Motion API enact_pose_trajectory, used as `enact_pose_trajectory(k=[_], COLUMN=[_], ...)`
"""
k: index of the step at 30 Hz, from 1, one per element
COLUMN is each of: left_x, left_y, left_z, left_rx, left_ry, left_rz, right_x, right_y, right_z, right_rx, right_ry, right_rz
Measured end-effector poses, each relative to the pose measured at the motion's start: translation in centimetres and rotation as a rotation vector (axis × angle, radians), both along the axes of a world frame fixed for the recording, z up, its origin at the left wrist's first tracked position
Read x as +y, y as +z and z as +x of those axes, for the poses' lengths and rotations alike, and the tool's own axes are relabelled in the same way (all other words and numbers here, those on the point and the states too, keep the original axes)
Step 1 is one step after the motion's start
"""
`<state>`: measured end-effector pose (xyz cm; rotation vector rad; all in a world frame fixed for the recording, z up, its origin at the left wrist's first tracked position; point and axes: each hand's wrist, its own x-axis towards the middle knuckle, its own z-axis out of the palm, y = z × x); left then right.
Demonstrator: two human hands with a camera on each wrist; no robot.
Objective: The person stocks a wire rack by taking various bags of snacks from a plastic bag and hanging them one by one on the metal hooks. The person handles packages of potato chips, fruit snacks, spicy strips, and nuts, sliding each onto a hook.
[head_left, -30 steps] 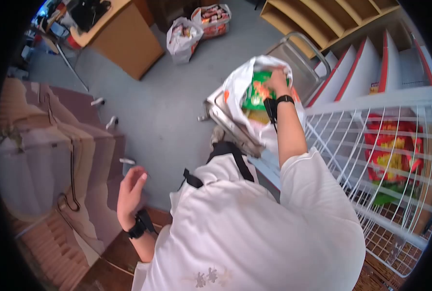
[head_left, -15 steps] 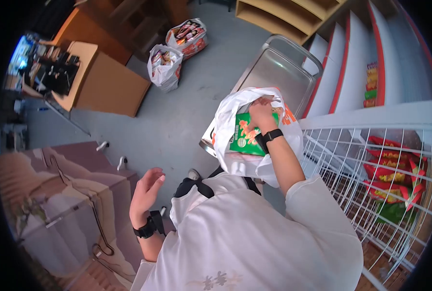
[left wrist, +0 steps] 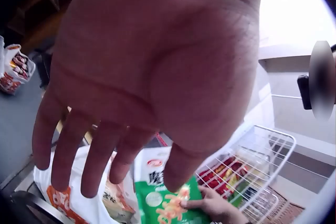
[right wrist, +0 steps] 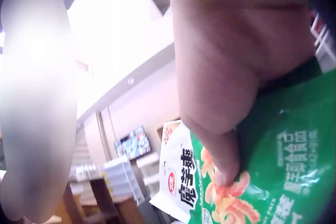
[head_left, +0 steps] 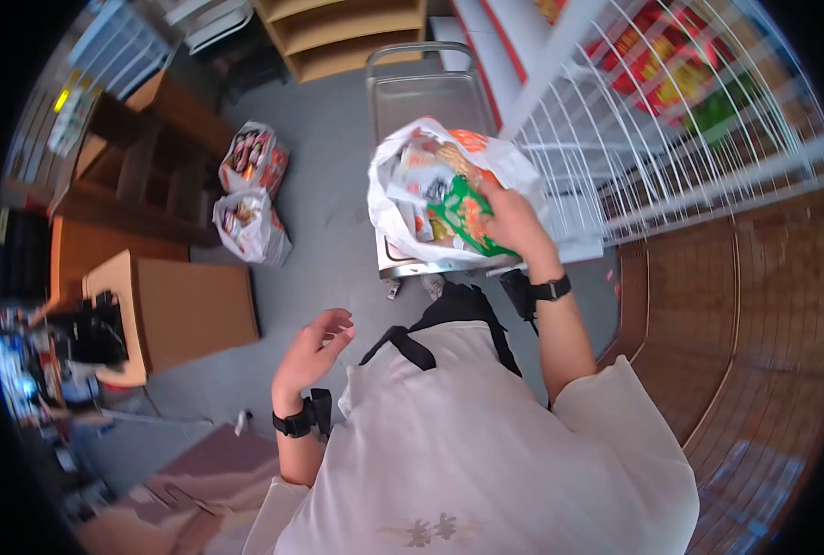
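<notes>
My right hand [head_left: 518, 227] grips a green-and-white snack packet [head_left: 472, 211] at its edge, the thumb [right wrist: 226, 158] lying across the printed front. The packet overlaps the mouth of a white plastic carrier bag [head_left: 389, 227] with orange print. Other packages [head_left: 421, 176] show inside that bag. The bag stands on a metal platform cart [head_left: 421, 97]. My left hand [head_left: 312, 356] hangs in the air left of the bag, holding nothing. In the left wrist view its fingers are loosely spread, with the snack packet [left wrist: 157, 203] beyond them.
A white wire basket [head_left: 569, 139] with red packets [head_left: 662, 60] stands on the right. Two filled carrier bags, one reddish [head_left: 269, 166] and one white [head_left: 245, 231], sit on the floor at left, near a desk [head_left: 199, 310]. Wooden shelves [head_left: 338, 37] stand at the back.
The head view has swung to the right. My right hand was deep in the carrier bag and has drawn back towards me with the green packet. My left hand stays raised and free.
</notes>
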<state>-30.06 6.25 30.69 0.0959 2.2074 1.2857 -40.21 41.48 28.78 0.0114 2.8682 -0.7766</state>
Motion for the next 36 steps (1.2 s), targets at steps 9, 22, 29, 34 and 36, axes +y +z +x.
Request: enact_pose_trajectory(k=[9,22,29,34,36], left_x=[8.6,30.9,43.6,48.0,49.4], left_y=[-0.1,0.8,2.1,1.5,0.6], left_z=[-0.4,16.2,25.0,28.1,28.5], left_rx=[0.004,-0.320,-0.260,-0.228,-0.227], left_ry=[-0.321,-0.378,-0.728,-0.868,-0.848], left_rz=[0.758,0.726,0.636,0.621,0.600], right_x=[-2.7,10.1,19.8,23.3,24.8], right_y=[7.7,6.7,5.1,3.2,2.6], right_z=[20.2,41.4,52.3,56.2,57.0], right_rx=[0.107,0.522,0.661,0.772,0.669], right_ry=[-0.308,-0.790,-1.220,-1.217,-1.241], right_rz=[-1.317,-1.134,-1.221,-1.183,-1.219])
